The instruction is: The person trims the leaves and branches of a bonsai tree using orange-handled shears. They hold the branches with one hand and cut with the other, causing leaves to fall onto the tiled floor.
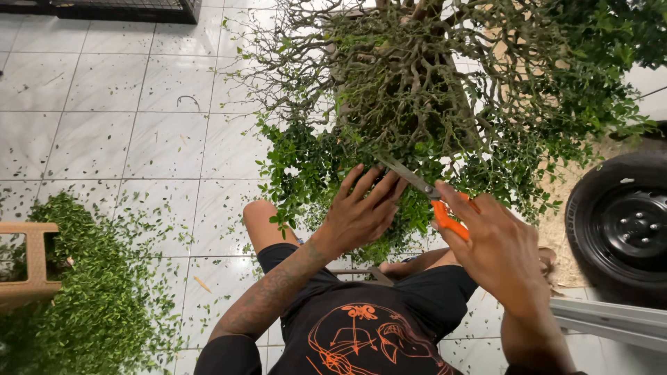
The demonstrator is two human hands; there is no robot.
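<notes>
The right hand (497, 253) was closed around the orange handles of the scissors (425, 193), whose blades were pushed into the shrub (445, 104). The left hand (361, 208) was held open, fingers spread flat against the lower foliage just beside the blades. Clippings (90, 305) were heaped on the tiled floor (104, 125) at left. A tyre (618, 226) was seen at right.

Orange-handled scissors (432, 198), blades angled up-left, bite into the small-leaved foliage of a gnarled, bare-branched shrub (424, 90).
</notes>
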